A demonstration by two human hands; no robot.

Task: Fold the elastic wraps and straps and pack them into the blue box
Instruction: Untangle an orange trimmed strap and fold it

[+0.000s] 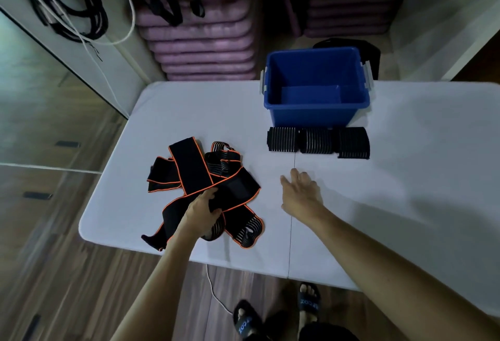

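On the white counter (162, 102), the left hand (201, 212) grips one black, orange-edged strap out of the loose pile of straps (200, 178) lying at the near left. The right hand (300, 192) hovers flat beside the pile, fingers straight and spread, holding nothing. Three folded striped wraps (318, 141) sit side by side in a row, just in front of the blue box (315, 113), which stands at the far side of the counter with its lid off.

wood floor (54, 273), white table (405, 178), purple mats (200, 43)
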